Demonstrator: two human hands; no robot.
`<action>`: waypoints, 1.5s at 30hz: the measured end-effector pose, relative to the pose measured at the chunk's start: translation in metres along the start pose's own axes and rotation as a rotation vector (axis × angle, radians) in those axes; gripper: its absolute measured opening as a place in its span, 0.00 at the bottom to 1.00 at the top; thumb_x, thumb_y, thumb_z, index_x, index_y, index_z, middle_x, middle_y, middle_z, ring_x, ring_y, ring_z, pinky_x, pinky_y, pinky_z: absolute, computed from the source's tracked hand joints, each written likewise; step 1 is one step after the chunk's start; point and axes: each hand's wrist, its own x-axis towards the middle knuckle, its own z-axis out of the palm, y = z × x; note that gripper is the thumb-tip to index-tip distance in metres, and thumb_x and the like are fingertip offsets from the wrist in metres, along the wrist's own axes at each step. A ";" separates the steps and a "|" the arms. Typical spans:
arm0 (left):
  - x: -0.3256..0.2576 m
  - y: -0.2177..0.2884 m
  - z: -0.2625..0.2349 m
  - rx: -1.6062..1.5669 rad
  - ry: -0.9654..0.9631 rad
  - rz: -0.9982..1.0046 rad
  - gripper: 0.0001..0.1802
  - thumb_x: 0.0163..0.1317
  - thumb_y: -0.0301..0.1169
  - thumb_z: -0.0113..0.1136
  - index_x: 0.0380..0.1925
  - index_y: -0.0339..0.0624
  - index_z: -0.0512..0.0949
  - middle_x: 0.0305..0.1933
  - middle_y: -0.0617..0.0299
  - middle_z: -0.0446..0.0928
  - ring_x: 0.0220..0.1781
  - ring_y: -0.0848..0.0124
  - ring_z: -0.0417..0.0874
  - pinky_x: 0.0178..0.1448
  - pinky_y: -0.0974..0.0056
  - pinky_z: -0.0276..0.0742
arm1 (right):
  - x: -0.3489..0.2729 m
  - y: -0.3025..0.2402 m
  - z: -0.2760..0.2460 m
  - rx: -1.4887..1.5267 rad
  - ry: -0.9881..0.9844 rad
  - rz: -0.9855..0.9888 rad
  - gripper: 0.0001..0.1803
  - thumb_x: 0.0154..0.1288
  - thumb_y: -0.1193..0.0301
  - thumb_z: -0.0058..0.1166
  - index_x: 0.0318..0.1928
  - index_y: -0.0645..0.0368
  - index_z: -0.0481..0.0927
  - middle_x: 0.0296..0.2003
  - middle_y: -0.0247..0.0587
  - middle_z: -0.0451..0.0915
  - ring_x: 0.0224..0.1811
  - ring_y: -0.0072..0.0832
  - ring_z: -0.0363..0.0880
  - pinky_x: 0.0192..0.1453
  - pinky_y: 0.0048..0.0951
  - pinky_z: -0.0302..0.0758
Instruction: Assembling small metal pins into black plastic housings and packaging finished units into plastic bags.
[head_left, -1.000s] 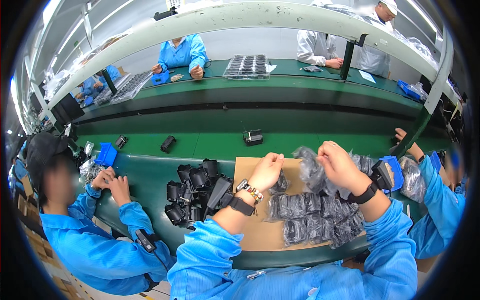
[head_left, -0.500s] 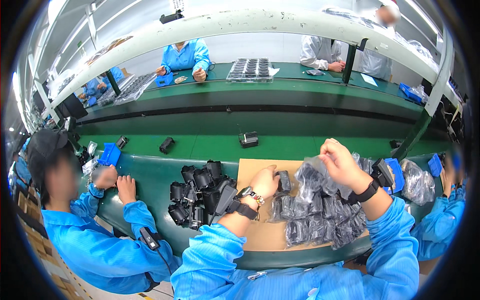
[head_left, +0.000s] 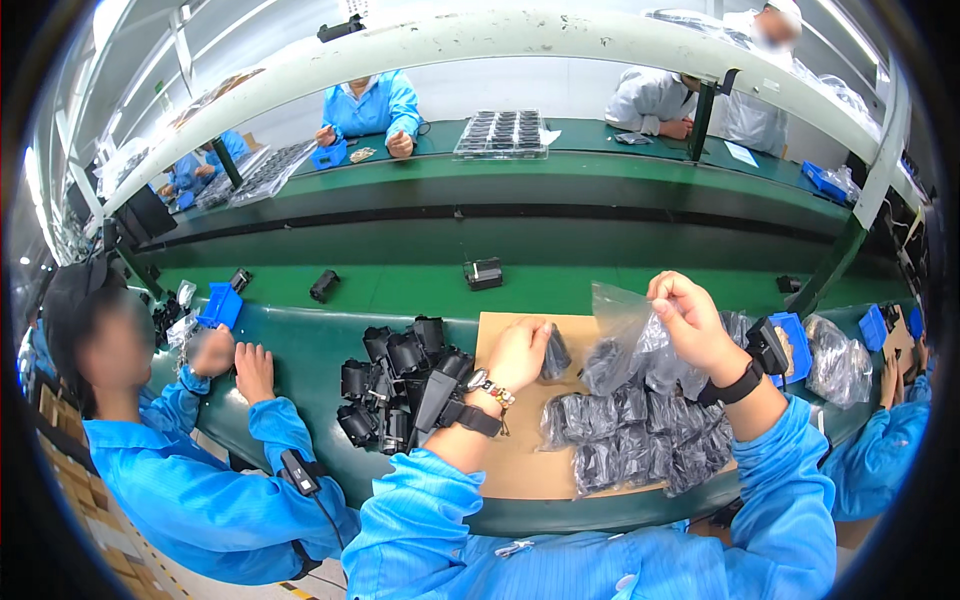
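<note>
My right hand [head_left: 690, 322] pinches the upper edge of a clear plastic bag [head_left: 622, 318], which hangs over the bagged pieces. Beneath my left hand [head_left: 520, 354] is a small dark block-shaped part [head_left: 556, 356]; the fingers are curled against its left side, and their tips are partly hidden. Several dark parts in clear bags [head_left: 630, 450] lie in rows on a flat brown cardboard sheet [head_left: 525, 475]. Left of the sheet, a heap of bare black plastic housings [head_left: 400, 375] rests on the green bench.
A green conveyor [head_left: 410, 290] carrying spaced black housings [head_left: 484, 273] runs beyond the bench. Right of the bags stand a blue bin [head_left: 797, 350] and a bulging clear bag [head_left: 838, 365]. A co-worker [head_left: 200, 490] sits close on my left. A pale shelf beam [head_left: 450, 55] crosses overhead.
The clear bag at my right hand has been lifted and spread. My left hand has shifted slightly up and left with the dark part. The housings on the conveyor have moved left.
</note>
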 end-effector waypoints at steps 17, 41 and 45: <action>-0.006 0.047 -0.028 -1.578 0.069 -0.263 0.14 0.70 0.40 0.39 0.41 0.43 0.69 0.43 0.57 0.73 0.46 0.60 0.77 0.55 0.49 0.75 | 0.010 -0.021 0.025 0.074 0.034 0.286 0.08 0.61 0.77 0.51 0.40 0.65 0.78 0.24 0.32 0.76 0.25 0.16 0.72 0.28 0.20 0.68; -0.038 0.017 0.014 -0.743 -0.218 -0.257 0.34 0.51 0.23 0.65 0.58 0.35 0.61 0.51 0.56 0.70 0.52 0.70 0.72 0.54 0.64 0.72 | -0.007 0.011 0.059 -0.436 -0.420 0.262 0.07 0.50 0.72 0.59 0.31 0.59 0.79 0.25 0.48 0.80 0.32 0.42 0.80 0.38 0.37 0.74; -0.037 0.010 0.011 -0.165 -0.193 0.003 0.24 0.51 0.24 0.65 0.50 0.35 0.71 0.46 0.58 0.74 0.46 0.73 0.75 0.50 0.66 0.73 | -0.004 0.005 0.050 -0.384 -0.339 0.312 0.07 0.49 0.74 0.59 0.32 0.60 0.79 0.26 0.46 0.79 0.32 0.42 0.79 0.38 0.36 0.74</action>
